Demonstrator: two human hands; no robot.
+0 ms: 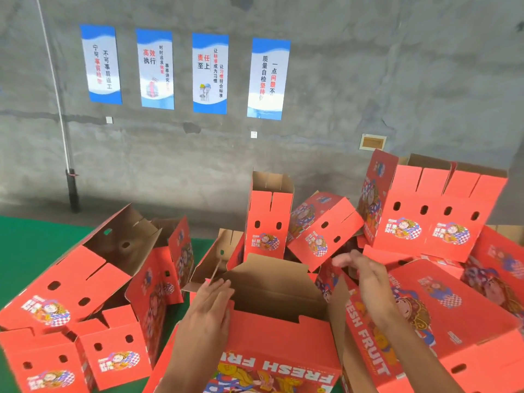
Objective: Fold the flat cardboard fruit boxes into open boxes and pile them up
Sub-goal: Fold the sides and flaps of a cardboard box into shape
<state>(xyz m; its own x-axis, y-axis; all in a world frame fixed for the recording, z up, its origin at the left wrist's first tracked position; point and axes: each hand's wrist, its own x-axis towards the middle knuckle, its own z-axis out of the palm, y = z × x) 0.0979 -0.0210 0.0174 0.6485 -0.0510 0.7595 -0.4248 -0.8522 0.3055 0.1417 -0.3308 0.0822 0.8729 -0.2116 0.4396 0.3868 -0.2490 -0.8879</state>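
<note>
Red cardboard fruit boxes lie folded and tumbled across a green surface (31, 251), against a grey concrete wall (368, 80) hung with four blue-and-white posters (184, 72). At far left a large box (71, 282) leans on its side with its brown inside showing, and two smaller boxes (85, 358) stand below it, holes and a printed figure facing the camera. Nearer the middle, the left hand (211, 304) rests with straight, relaxed fingers on the left edge of the box being folded (272, 330), which sits nearest the person, its brown flaps up and "FRESH FRUIT" printed on the near red panel. Behind it a narrow box (269, 219) stands upright, with a tilted box (323, 231) leaning just beside it. The right hand (365, 276) hovers above the right flap, fingers extended and blurred, gripping nothing. At far right a tall pile of boxes (433, 211) stands on a long box (453, 316) lying flat.
</note>
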